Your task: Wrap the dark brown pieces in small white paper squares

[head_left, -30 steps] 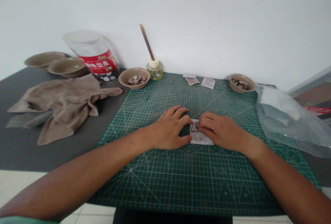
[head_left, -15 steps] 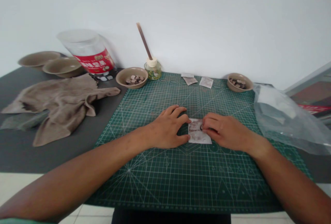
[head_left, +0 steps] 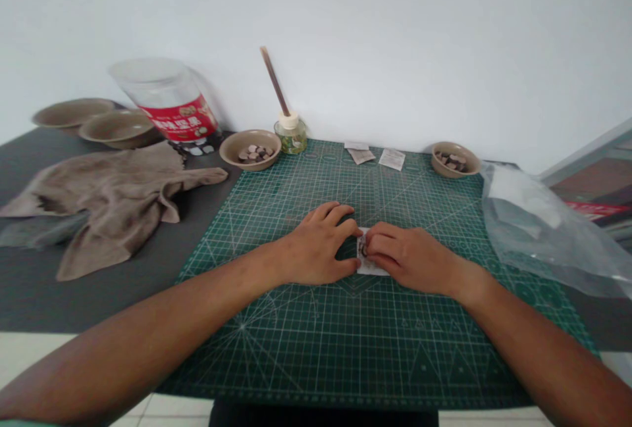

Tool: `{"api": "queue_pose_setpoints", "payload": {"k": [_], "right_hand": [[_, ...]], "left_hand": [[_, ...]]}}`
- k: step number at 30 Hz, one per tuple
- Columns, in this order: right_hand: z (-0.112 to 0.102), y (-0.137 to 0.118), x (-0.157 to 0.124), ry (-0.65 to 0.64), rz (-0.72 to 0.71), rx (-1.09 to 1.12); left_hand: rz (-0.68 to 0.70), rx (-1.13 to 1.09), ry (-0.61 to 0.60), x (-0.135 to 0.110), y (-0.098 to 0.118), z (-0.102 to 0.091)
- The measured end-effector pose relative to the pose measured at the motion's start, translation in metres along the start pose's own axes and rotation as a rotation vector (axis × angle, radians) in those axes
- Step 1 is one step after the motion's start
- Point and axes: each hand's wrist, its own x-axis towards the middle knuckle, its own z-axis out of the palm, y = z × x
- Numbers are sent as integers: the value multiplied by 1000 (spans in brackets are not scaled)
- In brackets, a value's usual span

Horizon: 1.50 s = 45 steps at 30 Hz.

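Observation:
A small white square packet or paper (head_left: pixel 374 269) with brownish smudges lies flat on the green cutting mat (head_left: pixel 306 341). My left hand (head_left: pixel 318 246) rests on the mat with fingers spread, thumb and forefinger touching the packet's left edge. Over the packet, my right hand (head_left: pixel 405 252) is closed in a pinch on a small dark round piece (head_left: pixel 364 251), pressed against the packet's surface. Much of the packet's right side is hidden beneath these fingers, and the piece is only partly visible.
Bowls of small round pieces stand back left (head_left: pixel 251 150) and back right (head_left: pixel 455 160). Several similar packets (head_left: pixel 392 158) lie at the back. A reed diffuser (head_left: pixel 291 134), a plastic jar (head_left: pixel 182 118), a brown cloth (head_left: pixel 123 203) and a clear plastic bag (head_left: pixel 538 229) flank the mat.
My right hand has slid left across the packet, closer to my left fingers, with the small dark piece still in its pinch. My left hand has stayed in place.

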Motion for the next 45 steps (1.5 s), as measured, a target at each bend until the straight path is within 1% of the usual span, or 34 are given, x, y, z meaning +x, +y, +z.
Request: {"api": "queue_pose_setpoints", "payload": {"k": [3,4,6,8,11,13,14,17,19,22,23,24,27,28,33,37,38,42,43,45], "right_hand": [[-4,6,-2,44,82,-4],[-6,7,-4,34,78,22],[-7,6,-7,-18,26,74],[-5,2,-7,-49,-17,67],[-3,0,-2,8,29,-10],[-4,2,-1,37,74,-10],[-5,3,-1,30,74,10],[-4,3,-4,-32,-16,65],[-2,1,-4,-25,-57,53],[-1,3,-2,59,25,-5],[-2,4,-2,67,51,-10],[-2,4,-3,59,54,-5],[-2,1,-4,-12,-29,24],[-1,0,-3,-17,-44,20],[1,3,0,70,69,-47],[3,1,-1,11,-32,19],[3,1,0,13,-38,14],[1,3,0,94,82,-37],[1,3,-1,89,90,-23],[1,0,-2,33,37,26]], "left_hand": [[-7,0,2,0,0,0],[-5,0,3,0,-1,1],[0,-8,1,0,-1,1],[1,-19,0,-1,-1,2],[1,-19,5,-1,-2,2],[0,-11,6,-1,-2,1],[-2,-9,4,-1,-2,1],[-2,-5,-3,-1,-1,1],[3,-2,-4,0,-1,1],[7,6,8,-1,-2,2],[8,7,10,-1,-2,2],[8,8,10,-1,-2,2],[9,11,3,-1,-1,2],[10,13,1,-1,-1,2],[0,19,1,-1,0,1],[0,11,-4,-1,-1,1],[1,9,-3,-1,-1,1],[5,15,8,-1,-1,1],[4,14,9,-1,-1,1],[4,11,5,0,-1,1]]}}
